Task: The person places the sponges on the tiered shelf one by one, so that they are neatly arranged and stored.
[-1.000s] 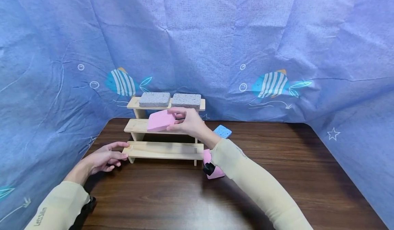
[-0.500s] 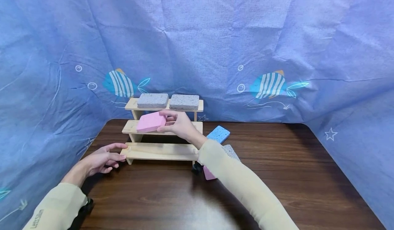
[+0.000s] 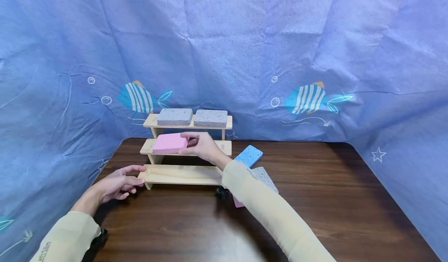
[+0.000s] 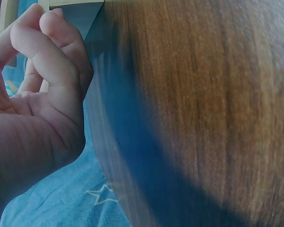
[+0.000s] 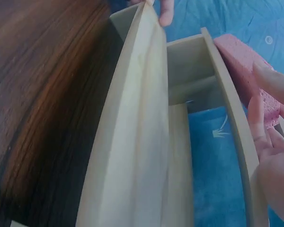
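Observation:
On the left half of the middle tier of a wooden three-step rack (image 3: 185,175) lies a pink sponge (image 3: 168,142). My right hand (image 3: 203,147) grips its right end between thumb and fingers; the right wrist view also shows the pink sponge (image 5: 244,66) at that shelf. With thumb and forefinger, my left hand (image 3: 117,183) pinches the left end of the lowest tier. Two grey speckled sponges, one on the left (image 3: 175,116) and one on the right (image 3: 210,118), sit side by side on the top tier.
Right of the rack, a blue sponge (image 3: 249,155), a grey sponge (image 3: 264,178) and a partly hidden pink sponge (image 3: 238,203) lie on the dark wooden table (image 3: 332,192), with my right sleeve over some of them. A blue fish-patterned cloth (image 3: 224,59) hangs behind and at both sides.
My right hand has carried the pink sponge leftward and lowered it onto the middle tier, where it now lies flat. The left hand stays at the lowest tier's end.

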